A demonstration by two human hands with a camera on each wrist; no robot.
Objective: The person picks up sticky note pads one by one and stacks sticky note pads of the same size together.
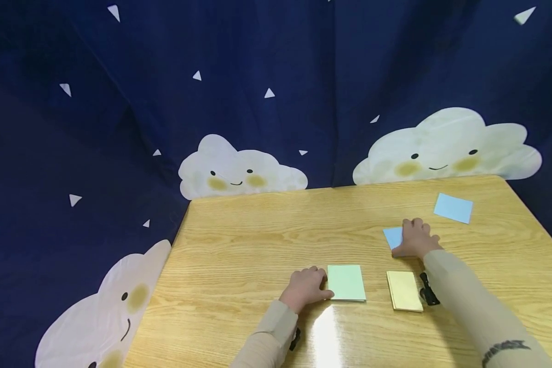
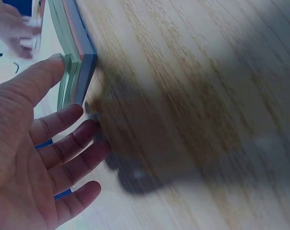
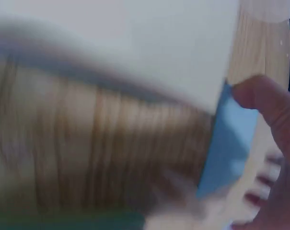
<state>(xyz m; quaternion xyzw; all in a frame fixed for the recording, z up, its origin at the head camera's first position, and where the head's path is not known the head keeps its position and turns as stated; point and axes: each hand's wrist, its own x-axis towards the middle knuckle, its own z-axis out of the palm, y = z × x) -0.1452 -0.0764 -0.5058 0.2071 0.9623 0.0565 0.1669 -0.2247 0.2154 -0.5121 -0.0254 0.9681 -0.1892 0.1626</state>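
My left hand (image 1: pixel 305 287) rests at the left side of a pale green pad of square paper notes (image 1: pixel 346 282). In the left wrist view its thumb touches the edge of the layered stack (image 2: pixel 77 52), which shows green, pink and blue layers, while the other fingers are loosely bent. My right hand (image 1: pixel 416 239) grips a light blue paper note (image 1: pixel 392 236), with its thumb at the near edge and fingers over the far side. That thumb also shows on the blue sheet (image 3: pixel 228 143) in the blurred right wrist view. A pale yellow pad (image 1: pixel 405 291) lies below the right hand.
Another blue note (image 1: pixel 453 208) lies toward the back right of the wooden table (image 1: pixel 257 230). A dark blue curtain (image 1: pixel 267 46) with clouds and white triangles hangs behind and to the left. A black wrist device (image 1: pixel 429 290) shows beside the right sleeve.
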